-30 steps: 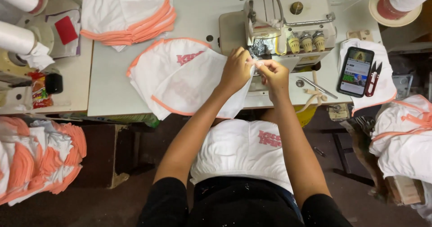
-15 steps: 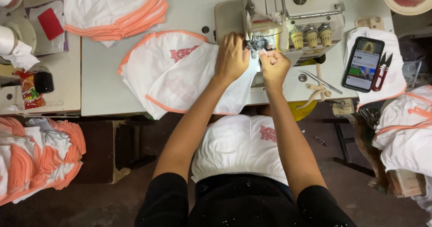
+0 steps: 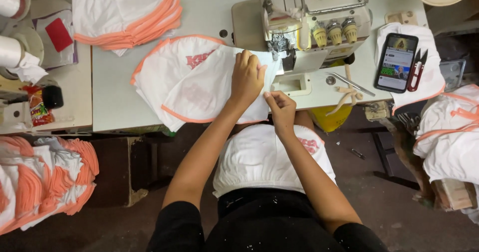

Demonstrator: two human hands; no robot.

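The left hand [image 3: 247, 80] lay flat, fingers spread, pressing on the white garment [image 3: 199, 85] with orange trim that was spread over the tabletop [image 3: 115, 102] near its front edge, its right end running up to the sewing machine [image 3: 309, 22]. The right hand [image 3: 280, 107] pinched the garment's lower edge between thumb and fingers, right at the front edge of the tabletop, just below the machine's base. The two hands were close together, the left slightly farther from the person.

A stack of folded white pieces [image 3: 124, 12] with orange edges sat at the back of the tabletop, left of the machine. A phone [image 3: 396, 62] rested on a white cloth at the right end, with red-handled snips [image 3: 416, 70] touching its right side. Metal tweezers [image 3: 349, 82] lay between the machine and the phone. More white cloth [image 3: 269, 157] rested on the person's lap. A pile of white and orange pieces [image 3: 40, 182] lay low at the left, below the tabletop.
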